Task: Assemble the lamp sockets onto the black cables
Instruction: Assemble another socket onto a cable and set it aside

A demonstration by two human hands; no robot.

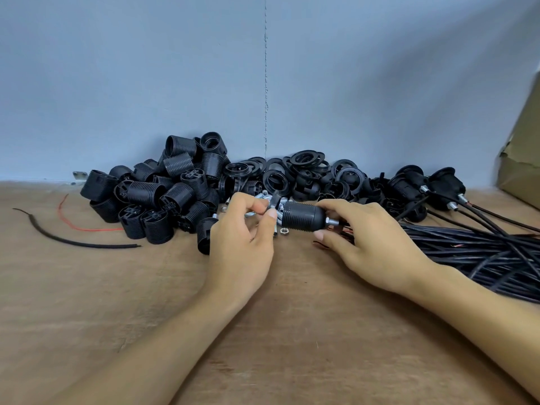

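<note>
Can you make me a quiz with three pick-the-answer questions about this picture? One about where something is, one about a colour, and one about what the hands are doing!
1. Where is the bundle of black cables?
A. on the person's left
B. on the person's right
C. hanging on the wall

2. What colour is the thin loose wire beside the pile of socket shells?
A. green
B. red
C. yellow

3. What is happening to the socket in the middle?
A. it lies alone on the table
B. it sits on top of the pile
C. hands hold it

Answers:
1 B, the cables lie beyond the right hand.
2 B, it shows red against the brown table.
3 C, the right hand holds its narrow end and the left hand pinches a small black part at its open end.
</note>
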